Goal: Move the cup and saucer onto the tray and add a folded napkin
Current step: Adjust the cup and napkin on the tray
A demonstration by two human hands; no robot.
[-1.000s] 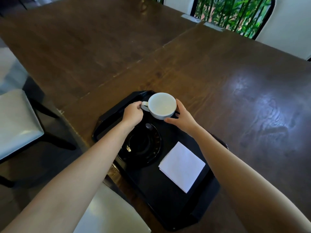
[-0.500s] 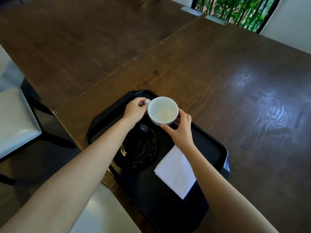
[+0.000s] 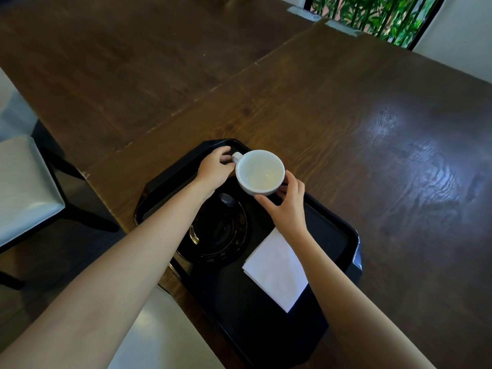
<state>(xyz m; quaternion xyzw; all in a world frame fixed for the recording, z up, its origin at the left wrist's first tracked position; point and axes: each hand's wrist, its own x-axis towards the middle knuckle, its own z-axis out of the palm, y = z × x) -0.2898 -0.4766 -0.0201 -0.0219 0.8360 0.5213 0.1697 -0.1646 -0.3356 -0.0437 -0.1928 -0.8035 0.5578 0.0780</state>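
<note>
A white cup [image 3: 259, 171] hangs above the far part of a black tray [image 3: 340, 237] on the wooden table. My left hand [image 3: 214, 170] grips the cup's handle. My right hand [image 3: 286, 206] cradles the cup's near right side with thumb and fingers. A black saucer [image 3: 221, 233] lies on the tray below and to the left of the cup, partly hidden by my left forearm. A folded white napkin [image 3: 275, 267] lies on the tray to the right of the saucer.
The dark wooden table [image 3: 346, 115] stretches far and right, with a seam to a second tabletop [image 3: 119, 54] at left. A grey-cushioned chair [image 3: 24, 187] stands at left and another seat [image 3: 159, 331] below the tray's near edge.
The cup and both hands have stayed over the tray's far end, shifting only slightly. The view has tilted, so the tray appears lower and more fully in frame.
</note>
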